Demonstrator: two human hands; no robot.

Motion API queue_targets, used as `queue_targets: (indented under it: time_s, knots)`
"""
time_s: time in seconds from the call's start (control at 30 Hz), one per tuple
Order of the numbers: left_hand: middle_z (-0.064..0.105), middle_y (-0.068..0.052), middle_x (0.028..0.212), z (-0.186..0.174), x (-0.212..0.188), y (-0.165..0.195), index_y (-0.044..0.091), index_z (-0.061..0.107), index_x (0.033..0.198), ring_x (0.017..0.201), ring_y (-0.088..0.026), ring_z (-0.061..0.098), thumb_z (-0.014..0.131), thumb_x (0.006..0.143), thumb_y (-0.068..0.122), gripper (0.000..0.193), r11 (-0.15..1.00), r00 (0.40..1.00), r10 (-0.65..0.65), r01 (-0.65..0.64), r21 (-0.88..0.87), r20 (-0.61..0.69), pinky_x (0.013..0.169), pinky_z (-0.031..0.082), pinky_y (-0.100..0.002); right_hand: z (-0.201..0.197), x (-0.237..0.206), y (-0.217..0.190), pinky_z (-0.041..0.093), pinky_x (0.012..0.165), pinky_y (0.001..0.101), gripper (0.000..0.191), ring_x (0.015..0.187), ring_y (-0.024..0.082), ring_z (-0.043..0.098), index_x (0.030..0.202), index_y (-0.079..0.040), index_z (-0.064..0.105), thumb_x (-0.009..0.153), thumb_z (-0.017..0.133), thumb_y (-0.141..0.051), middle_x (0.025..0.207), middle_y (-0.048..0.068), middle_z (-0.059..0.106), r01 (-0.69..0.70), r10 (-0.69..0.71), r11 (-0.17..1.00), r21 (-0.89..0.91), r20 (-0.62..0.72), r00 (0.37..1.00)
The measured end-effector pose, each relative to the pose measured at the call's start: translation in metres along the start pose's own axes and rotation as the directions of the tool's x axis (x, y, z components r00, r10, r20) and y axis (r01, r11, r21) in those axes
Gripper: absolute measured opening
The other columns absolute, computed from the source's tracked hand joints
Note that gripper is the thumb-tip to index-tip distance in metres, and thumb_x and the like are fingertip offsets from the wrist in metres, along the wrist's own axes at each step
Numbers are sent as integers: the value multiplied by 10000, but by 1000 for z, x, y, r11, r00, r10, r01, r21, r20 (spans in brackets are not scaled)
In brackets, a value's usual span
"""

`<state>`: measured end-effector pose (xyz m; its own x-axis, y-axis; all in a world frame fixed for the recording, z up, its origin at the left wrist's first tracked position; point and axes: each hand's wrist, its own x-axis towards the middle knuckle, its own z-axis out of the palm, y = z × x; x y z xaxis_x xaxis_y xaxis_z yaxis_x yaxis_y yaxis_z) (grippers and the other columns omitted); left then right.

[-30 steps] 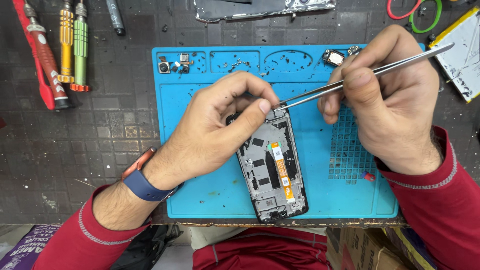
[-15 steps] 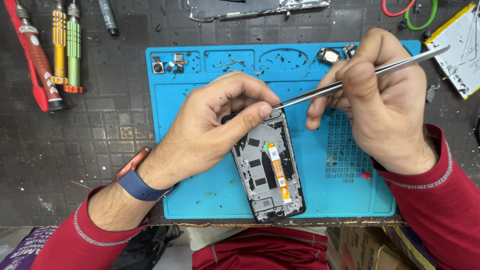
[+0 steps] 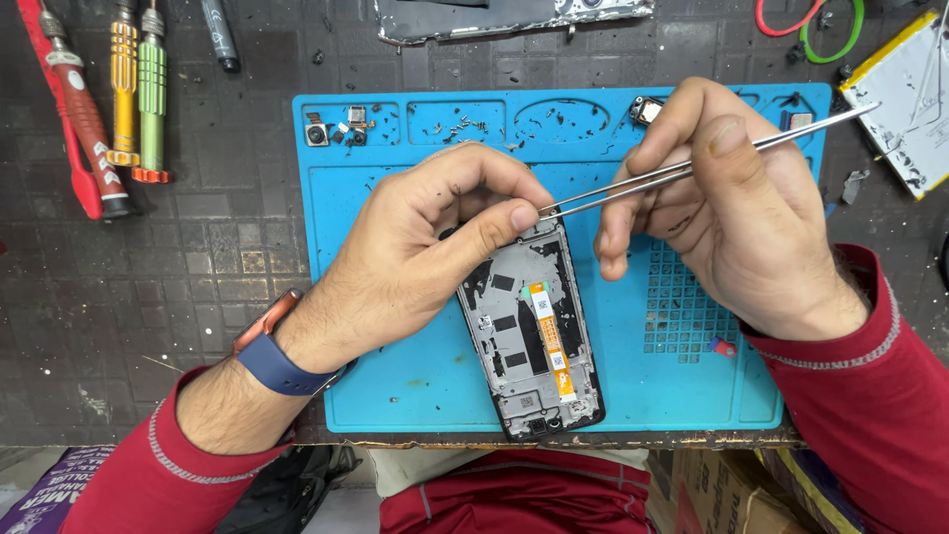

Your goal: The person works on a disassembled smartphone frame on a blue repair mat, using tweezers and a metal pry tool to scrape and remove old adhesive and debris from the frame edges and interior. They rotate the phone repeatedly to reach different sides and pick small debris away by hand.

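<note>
Phone frame (image 3: 534, 336) shifted slightly, left hand (image 3: 425, 247) clamping it; right hand (image 3: 732, 218) pinching tweezers (image 3: 692, 163)

Three screwdrivers (image 3: 119, 109), red, yellow and green, lie far left on the dark surface (image 3: 178, 267). Red and green rubber rings (image 3: 809, 22) sit far right.

Two hands work over one opened phone (image 3: 534, 341) on one blue mat (image 3: 395, 376), with one pair of tweezers (image 3: 692, 163). Three screwdrivers (image 3: 124, 99) lie off the mat's left edge, two rubber bands (image 3: 806, 25) beyond its top right corner.
</note>
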<state>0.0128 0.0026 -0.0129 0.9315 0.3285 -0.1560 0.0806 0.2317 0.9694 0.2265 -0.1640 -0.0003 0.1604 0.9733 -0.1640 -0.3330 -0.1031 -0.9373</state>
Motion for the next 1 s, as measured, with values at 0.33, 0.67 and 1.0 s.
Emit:
queue_targets:
  time_s: [0.33,0.67,1.0]
  knots:
    - [679,-32,1113,3,-1,2,10,672,1154,1036,-80,682,642,1060,98,132,977,990,132,-122,177,-45,926,593,-252,0,1,0,619,773,435,457,777,300,709,1170,-45,455,1146,449,-502,885,241,673,-8,6,1000,22,58,998]
    - [644,-75,1145,5,-3,-4,-10,561,1108,1035,-103,663,605,1047,34,87,975,985,162,-149,166,-65,957,608,-271,7,-3,4,615,795,417,438,873,291,700,1197,-45,456,1135,473,-479,988,233,673,12,-11,1000,-15,65,998]
    - [627,-63,1124,4,-4,-4,-1,532,1099,993,-78,620,574,1092,59,73,979,983,176,-169,118,-51,901,586,-262,4,-5,4,621,756,403,404,866,273,699,1134,-37,470,1175,511,-436,933,215,658,65,-66,998,16,65,996]
